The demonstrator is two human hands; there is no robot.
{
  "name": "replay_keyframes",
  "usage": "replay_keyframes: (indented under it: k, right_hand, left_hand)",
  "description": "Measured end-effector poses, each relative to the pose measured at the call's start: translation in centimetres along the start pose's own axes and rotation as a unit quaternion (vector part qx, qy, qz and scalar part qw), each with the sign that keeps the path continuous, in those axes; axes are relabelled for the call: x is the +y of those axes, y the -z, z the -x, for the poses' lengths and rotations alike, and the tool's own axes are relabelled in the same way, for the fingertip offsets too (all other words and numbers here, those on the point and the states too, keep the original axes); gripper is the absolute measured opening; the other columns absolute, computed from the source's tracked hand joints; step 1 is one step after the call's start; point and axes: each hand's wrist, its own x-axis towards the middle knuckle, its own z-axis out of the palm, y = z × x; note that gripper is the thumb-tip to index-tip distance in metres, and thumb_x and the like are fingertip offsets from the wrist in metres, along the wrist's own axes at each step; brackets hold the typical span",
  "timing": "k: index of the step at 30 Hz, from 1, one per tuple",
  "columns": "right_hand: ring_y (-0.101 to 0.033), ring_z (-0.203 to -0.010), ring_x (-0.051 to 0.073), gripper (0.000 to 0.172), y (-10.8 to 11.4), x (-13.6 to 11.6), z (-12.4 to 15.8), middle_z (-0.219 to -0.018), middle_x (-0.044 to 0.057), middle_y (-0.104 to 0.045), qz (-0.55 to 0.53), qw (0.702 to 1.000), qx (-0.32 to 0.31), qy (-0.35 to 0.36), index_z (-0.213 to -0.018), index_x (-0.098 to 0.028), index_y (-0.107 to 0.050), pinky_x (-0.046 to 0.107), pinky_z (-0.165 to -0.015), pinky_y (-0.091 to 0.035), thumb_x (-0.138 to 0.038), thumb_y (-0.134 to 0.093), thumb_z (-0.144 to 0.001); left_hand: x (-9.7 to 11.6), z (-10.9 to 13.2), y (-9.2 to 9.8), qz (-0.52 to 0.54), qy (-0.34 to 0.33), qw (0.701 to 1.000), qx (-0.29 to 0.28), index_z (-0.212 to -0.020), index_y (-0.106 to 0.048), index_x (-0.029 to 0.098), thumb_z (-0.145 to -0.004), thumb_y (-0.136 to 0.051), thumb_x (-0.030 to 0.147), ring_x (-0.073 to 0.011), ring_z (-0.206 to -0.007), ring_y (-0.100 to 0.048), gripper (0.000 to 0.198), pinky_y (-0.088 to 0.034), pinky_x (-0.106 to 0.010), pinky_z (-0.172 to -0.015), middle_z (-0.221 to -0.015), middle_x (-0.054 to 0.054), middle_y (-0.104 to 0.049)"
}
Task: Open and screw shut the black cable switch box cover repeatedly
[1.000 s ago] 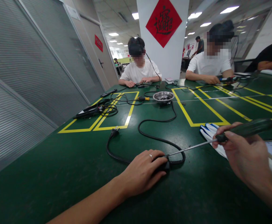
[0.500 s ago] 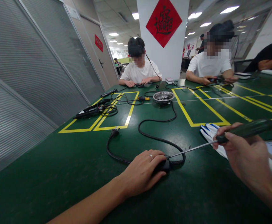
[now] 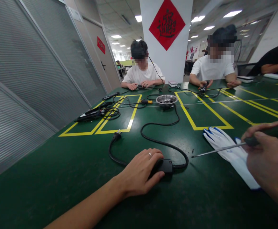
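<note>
My left hand (image 3: pixel 141 173) lies over a small black box (image 3: pixel 167 165) on a power cord, fingers closed round it and pressing it to the green table (image 3: pixel 81 197). The box's right end shows; the rest is under my palm. From that end the black cord (image 3: pixel 162 143) loops away, and on the other side a plug (image 3: pixel 117 136) lies on the table. Closed round a screwdriver (image 3: pixel 218 149) with a dark green handle, my right hand (image 3: pixel 265 156) is at the right. Its tip is off the box, to the right, near a small dark screw-like piece (image 3: pixel 192 150).
White work gloves (image 3: pixel 231 152) with blue edging lie under the screwdriver. Farther off are a metal bowl (image 3: pixel 167 100) with small dark parts, a yellow-and-black screwdriver (image 3: pixel 146 101), tangled cables (image 3: pixel 110 112) and yellow tape outlines (image 3: pixel 112 131). Two people in white shirts sit across.
My right hand has drawn the screwdriver right, and its tip has left the box. My left hand has slid slightly left, uncovering more of the box. One co-worker's hands have moved apart.
</note>
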Motion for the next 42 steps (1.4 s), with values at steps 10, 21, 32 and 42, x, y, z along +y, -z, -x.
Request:
replay_keyframes:
  k: [10, 21, 32, 42]
  right_hand:
    - [-0.055, -0.049, 0.015, 0.016, 0.1, 1.6, -0.3, -0.065, -0.001, -0.058, 0.162, 0.976, 0.053, 0.138, -0.075, -0.020, -0.057, 0.032, -0.042, -0.045, -0.018, -0.069, -0.065]
    - [-0.056, -0.064, 0.017, 0.016, -0.5, 1.0, -0.2, -0.070, 0.001, -0.060, -0.070, 0.997, -0.021, -0.020, -0.079, -0.020, -0.057, 0.027, -0.043, -0.045, -0.016, -0.068, -0.069]
    - [-0.060, -0.084, 0.018, 0.020, -1.8, 1.4, 4.8, -0.094, 0.006, -0.064, -0.091, 0.961, -0.146, -0.214, -0.091, -0.019, -0.061, 0.032, -0.064, -0.060, -0.024, -0.071, -0.074]
    - [-0.060, -0.084, 0.017, 0.016, -1.7, 1.9, 4.6, -0.095, 0.005, -0.064, -0.078, 0.963, -0.153, -0.207, -0.091, -0.020, -0.062, 0.031, -0.066, -0.060, -0.025, -0.068, -0.077]
  left_hand:
    - [-1.1, 0.1, 1.2, 0.052, 0.035, 0.997, -0.052, -0.115, -0.044, 0.021, -0.083, -0.056, 0.023, -0.0207, -0.087, -0.054, 0.035, -0.044, -0.033, -0.078, -0.103, -0.004, -0.056]
    - [-1.9, -0.3, 0.2, 0.193, 0.026, 0.981, 0.020, -0.109, -0.053, 0.020, -0.098, -0.038, 0.017, -0.0182, -0.104, -0.054, 0.020, -0.040, -0.032, -0.094, -0.113, -0.005, -0.057]
    - [-2.9, -0.5, -0.5, 0.253, 0.054, 0.966, 0.019, -0.107, -0.062, 0.019, -0.088, -0.035, 0.001, -0.0164, -0.091, -0.057, 0.037, -0.045, -0.028, -0.082, -0.104, -0.004, -0.061]
    - [-2.8, -0.5, -0.3, 0.262, 0.044, 0.964, 0.026, -0.107, -0.063, 0.018, -0.089, -0.035, 0.001, -0.0164, -0.096, -0.057, 0.038, -0.043, -0.029, -0.087, -0.105, -0.004, -0.061]
